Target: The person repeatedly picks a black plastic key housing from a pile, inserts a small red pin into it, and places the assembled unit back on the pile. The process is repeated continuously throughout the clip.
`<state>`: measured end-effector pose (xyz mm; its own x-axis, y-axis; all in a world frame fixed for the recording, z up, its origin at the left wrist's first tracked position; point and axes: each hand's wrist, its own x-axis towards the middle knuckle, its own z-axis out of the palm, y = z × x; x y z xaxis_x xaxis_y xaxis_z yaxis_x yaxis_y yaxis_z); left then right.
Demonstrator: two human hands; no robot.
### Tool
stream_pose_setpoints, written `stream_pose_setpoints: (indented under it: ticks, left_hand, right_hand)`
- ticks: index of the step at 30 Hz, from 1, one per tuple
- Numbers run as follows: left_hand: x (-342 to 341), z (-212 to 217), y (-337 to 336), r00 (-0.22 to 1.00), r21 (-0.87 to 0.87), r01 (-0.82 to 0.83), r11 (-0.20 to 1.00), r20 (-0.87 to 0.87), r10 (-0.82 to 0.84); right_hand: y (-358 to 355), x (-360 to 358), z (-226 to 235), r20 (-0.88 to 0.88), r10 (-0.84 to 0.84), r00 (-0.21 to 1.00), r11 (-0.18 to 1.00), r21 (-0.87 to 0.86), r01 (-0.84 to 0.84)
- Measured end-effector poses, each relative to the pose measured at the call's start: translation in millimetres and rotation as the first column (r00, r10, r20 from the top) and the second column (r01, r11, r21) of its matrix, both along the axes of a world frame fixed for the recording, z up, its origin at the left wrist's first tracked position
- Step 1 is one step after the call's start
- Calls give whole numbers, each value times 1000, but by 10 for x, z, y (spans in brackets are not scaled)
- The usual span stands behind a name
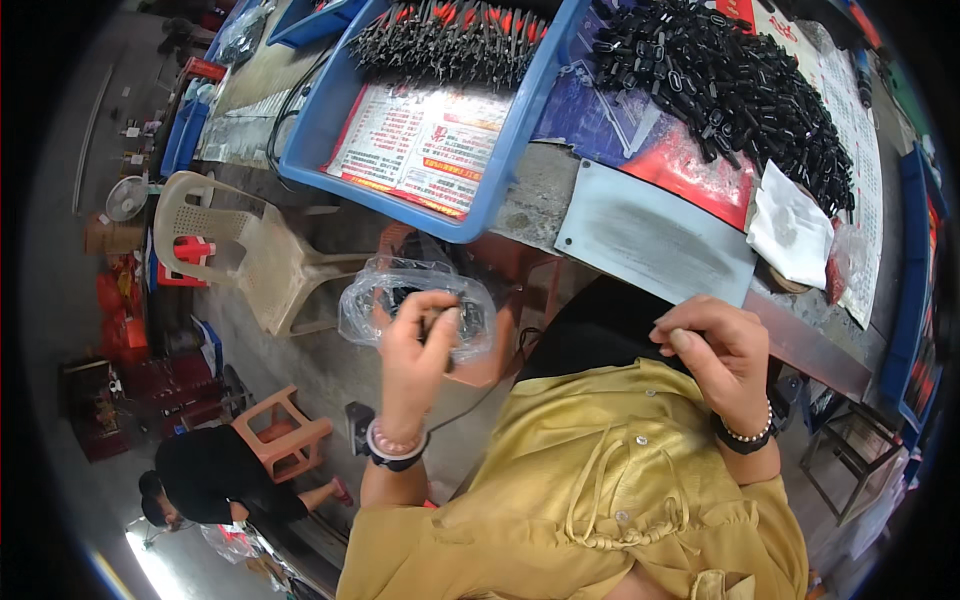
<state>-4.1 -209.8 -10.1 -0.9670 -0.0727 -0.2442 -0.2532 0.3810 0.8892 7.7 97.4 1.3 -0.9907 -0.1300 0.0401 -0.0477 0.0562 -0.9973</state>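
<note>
My left hand (420,340) is above a clear plastic bag (365,305), its fingers closed around a small black piece that they mostly cover. The bag stands open on an orange-brown stool (505,320) with dark things inside. Over my lap, just in front of the pale board (655,235), my right hand (715,355) is curled with thumb and fingers together. A dark bit shows at its fingertips, too small to name. At the back right lies a large heap of small black parts (715,80).
A blue tray (395,205) on the table holds many slim dark tools with red handles (450,40). A white cloth (790,225) lies right of the board. To the left are a beige plastic chair (270,265) and, farther off, another person (220,470) beside an orange stool (280,430).
</note>
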Motion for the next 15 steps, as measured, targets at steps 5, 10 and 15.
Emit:
stream_pose_setpoints:
  ticks: [5, 10, 15]
  left_hand:
    - [-135, -414, -668, 997, -507, -63, 860, -77, 27]
    - [-251, -680, -829, 982, -689, -144, 710, -190, 16]
    - [-246, -535, -758, 978, -639, -155, 754, -206, 27]
  right_hand:
    - [-207, -93, -11, -113, 223, 968, 965, 165, -203]
    - [-168, -61, -7, -86, 269, 959, 931, 279, -236]
    - [-76, -32, -50, -57, 226, 972, 941, 269, -203]
